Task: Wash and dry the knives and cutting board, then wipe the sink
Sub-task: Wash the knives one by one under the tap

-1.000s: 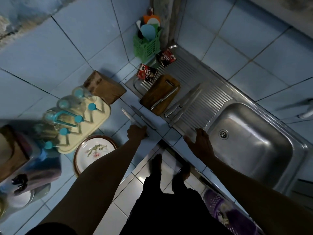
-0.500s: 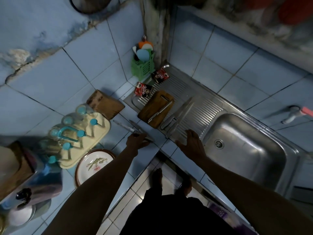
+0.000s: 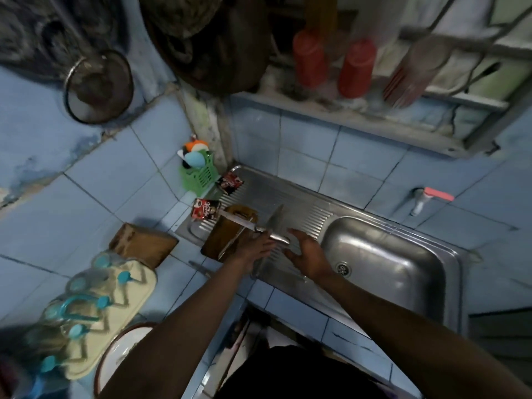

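Observation:
My left hand [image 3: 254,249] holds a steel-handled knife [image 3: 239,220] over the drainboard [image 3: 302,217], its blade pointing left across the brown cutting board [image 3: 223,237]. My right hand [image 3: 308,254] hovers open just right of the knife's handle, fingers spread. A second knife [image 3: 231,244] lies on the board. A broad blade [image 3: 277,218] rests on the drainboard behind my hands. Another knife [image 3: 201,267] lies on the blue tiles left of my left forearm. The steel sink basin [image 3: 397,272] sits to the right.
A tap [image 3: 423,198] sticks out of the wall above the basin. Two red packets [image 3: 205,209] and a green basket [image 3: 199,174] occupy the far left of the drainboard. A wooden block [image 3: 144,244], a cream rack of glasses [image 3: 100,306] and a plate [image 3: 121,355] stand on the left counter.
My left hand has lifted a knife off the tiles and carried it right, over the drainboard. My right hand rose from the counter edge towards the knife's handle. The camera tilted upward.

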